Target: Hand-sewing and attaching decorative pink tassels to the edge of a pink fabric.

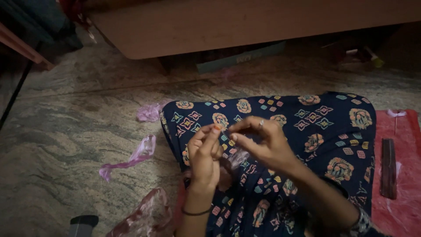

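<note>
The left hand (204,153) and right hand (261,140) meet over the lap, fingertips pinched on a thin, pale wisp of plastic strip (239,159) that hangs between them above the patterned dark skirt (333,131). More purple strips (131,158) lie on the stone floor (66,131). In this dim light the wisp could slip free or tear if pulled unevenly.

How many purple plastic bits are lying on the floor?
2. One crumpled purple piece lies near the patterned cloth; one long twisted purple strip lies left of the left hand. More may be hidden.
</note>
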